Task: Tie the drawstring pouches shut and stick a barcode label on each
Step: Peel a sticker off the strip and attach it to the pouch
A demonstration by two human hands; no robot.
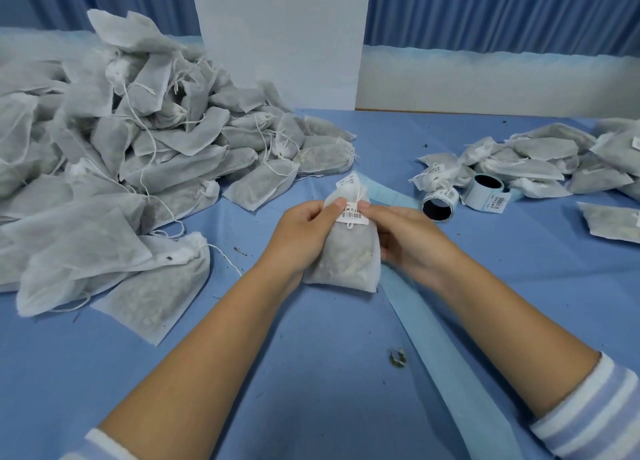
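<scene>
Pouch sits gripped between left hand and right hand, both curled round its sides, thumbs on the label, best rub outward now so its edges stick flat.

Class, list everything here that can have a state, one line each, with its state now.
Held pouch: neck drawn in, labelled.
Barcode label: stuck across the pouch's upper part.
Left hand: grips pouch, thumb on label.
Right hand: grips pouch, thumb on label.
Left pile: heaped, no labels showing.
Right pile: some labels visible.
Label rolls: lying on sides.
</scene>
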